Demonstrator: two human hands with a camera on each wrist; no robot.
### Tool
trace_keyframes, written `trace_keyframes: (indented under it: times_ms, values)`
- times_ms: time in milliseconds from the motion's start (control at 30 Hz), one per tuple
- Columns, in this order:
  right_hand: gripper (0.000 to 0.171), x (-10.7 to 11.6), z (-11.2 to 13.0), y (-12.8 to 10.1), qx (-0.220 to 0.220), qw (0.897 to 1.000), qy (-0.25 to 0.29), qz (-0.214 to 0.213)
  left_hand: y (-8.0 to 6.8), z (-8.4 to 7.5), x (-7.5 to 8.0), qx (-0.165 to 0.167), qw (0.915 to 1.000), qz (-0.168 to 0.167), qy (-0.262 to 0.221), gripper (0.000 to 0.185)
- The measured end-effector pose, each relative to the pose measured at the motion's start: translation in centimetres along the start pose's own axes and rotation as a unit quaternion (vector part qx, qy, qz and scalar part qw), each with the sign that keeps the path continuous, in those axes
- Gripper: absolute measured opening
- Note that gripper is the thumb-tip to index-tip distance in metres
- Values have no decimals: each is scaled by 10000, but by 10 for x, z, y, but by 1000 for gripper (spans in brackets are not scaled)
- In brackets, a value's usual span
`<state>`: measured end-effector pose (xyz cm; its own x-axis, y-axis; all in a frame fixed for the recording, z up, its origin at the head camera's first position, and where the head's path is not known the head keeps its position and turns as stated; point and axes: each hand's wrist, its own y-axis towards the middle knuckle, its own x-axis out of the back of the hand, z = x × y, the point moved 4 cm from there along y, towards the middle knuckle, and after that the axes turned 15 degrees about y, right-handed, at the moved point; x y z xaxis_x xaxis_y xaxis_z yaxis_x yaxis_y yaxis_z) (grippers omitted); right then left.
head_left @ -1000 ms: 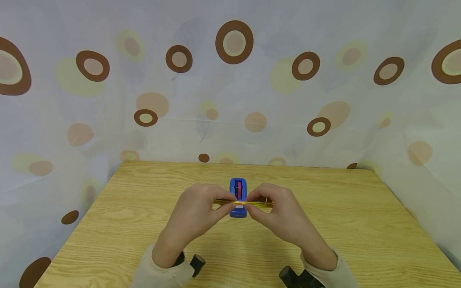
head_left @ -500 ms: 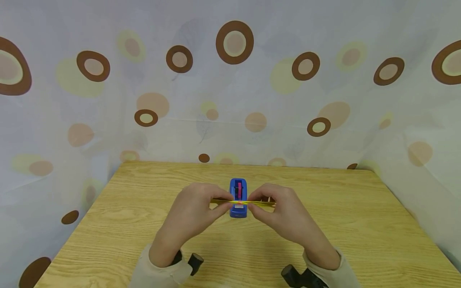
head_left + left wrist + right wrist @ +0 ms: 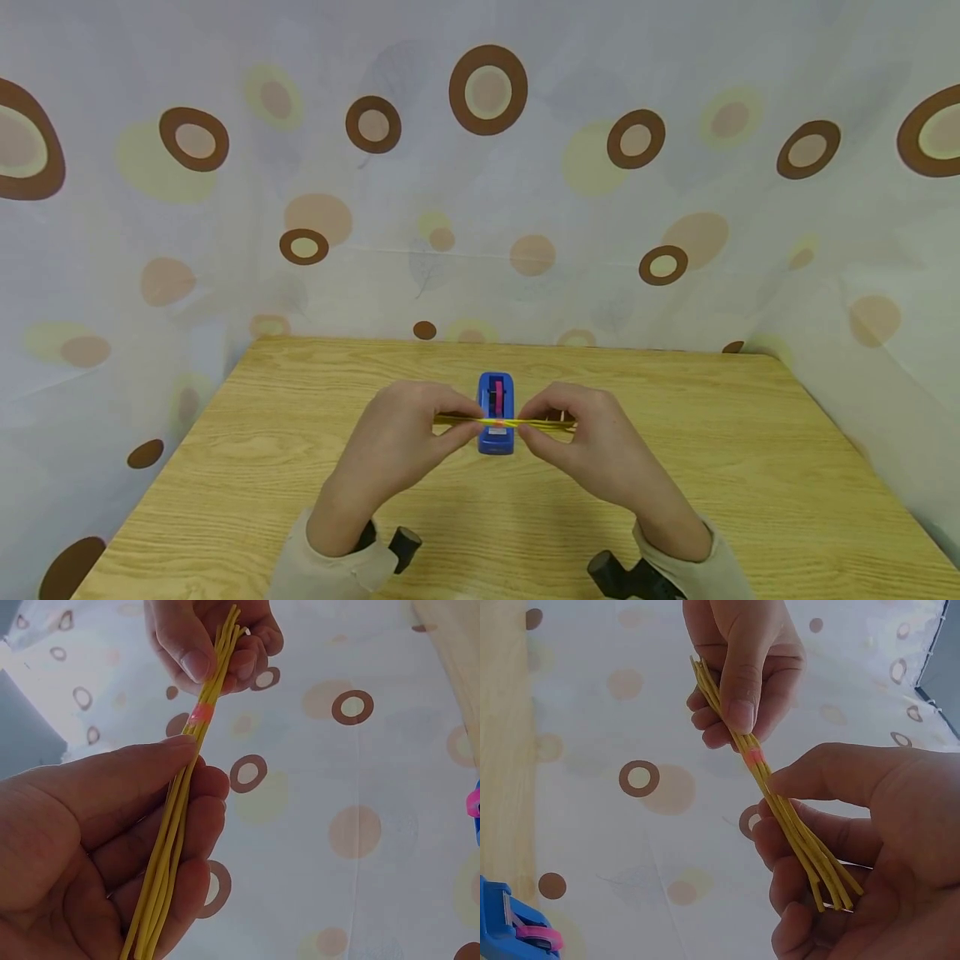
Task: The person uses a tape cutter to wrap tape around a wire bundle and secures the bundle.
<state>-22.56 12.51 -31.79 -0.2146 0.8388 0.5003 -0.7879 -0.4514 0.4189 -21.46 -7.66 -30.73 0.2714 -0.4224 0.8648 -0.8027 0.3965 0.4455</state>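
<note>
Head view: left hand (image 3: 401,442) and right hand (image 3: 592,446) above a wooden table (image 3: 225,467), each pinching one end of a bundle of yellow sticks (image 3: 504,423) held level over a blue tape dispenser (image 3: 496,412).

Left wrist view: left hand (image 3: 82,847) clamped on bundle (image 3: 169,855), thumb over fingers; pink band (image 3: 201,714) in the gap between hands.

Right wrist view: right hand (image 3: 862,847) gripping bundle (image 3: 795,832) likewise; blue tape dispenser (image 3: 510,930) below, spotted curtain (image 3: 630,712) behind.
</note>
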Motion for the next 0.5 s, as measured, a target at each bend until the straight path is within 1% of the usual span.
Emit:
trace_keyframes:
  times_ms: [167,333,500]
  values:
    - [17,0,0,0,-28,10000,36,40,-1,1,0,27,10000,-11,3,9]
    - [16,1,-1,-1,-65,9999,79,84,-1,3,1,27,10000,-33,-11,7]
    - [16,3,-1,-1,-74,9999,-1,99,-1,4,3,5,10000,-51,-56,7]
